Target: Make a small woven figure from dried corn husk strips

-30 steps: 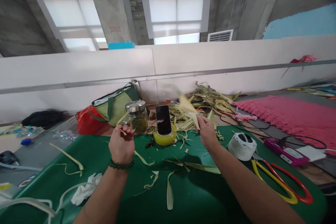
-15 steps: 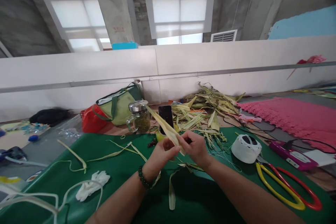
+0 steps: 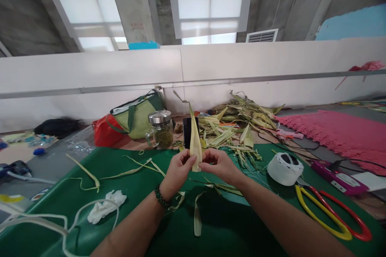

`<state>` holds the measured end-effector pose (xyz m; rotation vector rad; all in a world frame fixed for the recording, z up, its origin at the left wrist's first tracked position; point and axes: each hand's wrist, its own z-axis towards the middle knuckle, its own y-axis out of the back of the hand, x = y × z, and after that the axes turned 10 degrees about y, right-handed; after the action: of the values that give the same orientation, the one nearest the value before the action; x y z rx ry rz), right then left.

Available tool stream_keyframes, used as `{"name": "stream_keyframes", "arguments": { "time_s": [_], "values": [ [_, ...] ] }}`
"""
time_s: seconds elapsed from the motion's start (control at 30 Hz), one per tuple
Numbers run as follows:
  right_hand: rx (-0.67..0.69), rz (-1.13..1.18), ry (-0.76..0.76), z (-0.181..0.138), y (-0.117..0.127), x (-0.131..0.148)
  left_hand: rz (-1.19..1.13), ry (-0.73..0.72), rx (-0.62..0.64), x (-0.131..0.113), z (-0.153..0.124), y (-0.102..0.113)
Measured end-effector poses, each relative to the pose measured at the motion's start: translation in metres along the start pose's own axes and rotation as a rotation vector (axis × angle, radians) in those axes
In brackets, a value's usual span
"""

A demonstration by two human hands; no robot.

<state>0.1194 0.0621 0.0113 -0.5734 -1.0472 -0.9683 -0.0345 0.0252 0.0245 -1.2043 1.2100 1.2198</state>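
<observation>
A pale yellow corn husk (image 3: 196,144) stands upright between my hands, its narrow tip pointing up and away from me. My left hand (image 3: 181,168) pinches its lower left edge between thumb and fingers; a dark green bead bracelet circles that wrist. On the other side, my right hand (image 3: 221,165) is closed on the lower right edge of the same husk. Below my hands, a loose husk strip (image 3: 197,217) and some thin scraps (image 3: 224,188) lie on the green mat (image 3: 241,225). Behind the held husk, a dark phone (image 3: 187,132) is partly hidden.
A heap of husks (image 3: 247,112) lies at the back, with a lidded glass jar (image 3: 161,132) and green bag (image 3: 140,118) to its left. Right of my arm are a white roll (image 3: 285,170) and large scissors (image 3: 328,213). Crumpled tissue (image 3: 105,208) and white cable (image 3: 64,225) lie left.
The husk has swung from leaning left to nearly upright and faces me more flatly. My hands have moved slightly apart along its lower edges.
</observation>
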Motion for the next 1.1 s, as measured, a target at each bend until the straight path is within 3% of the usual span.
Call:
{"name": "stream_keyframes", "arguments": {
  "time_s": [0.23,0.47,0.77,0.97,1.1],
  "values": [
    [-0.001,0.124,-0.041,0.001,0.006,0.003,-0.274,0.207,0.076,0.000,0.000,-0.005],
    [-0.132,-0.047,0.064,-0.004,-0.003,0.005,-0.045,0.138,0.095,-0.003,-0.004,-0.009],
    [-0.046,0.241,-0.021,0.003,0.009,-0.001,-0.157,0.245,0.159,-0.003,0.000,0.002],
    [0.033,0.113,-0.147,0.002,0.010,-0.003,-0.040,0.178,0.091,-0.011,-0.001,0.001],
    [0.077,0.053,-0.134,0.000,0.008,0.001,0.009,0.165,0.117,-0.011,-0.001,0.003]
  ]
}}
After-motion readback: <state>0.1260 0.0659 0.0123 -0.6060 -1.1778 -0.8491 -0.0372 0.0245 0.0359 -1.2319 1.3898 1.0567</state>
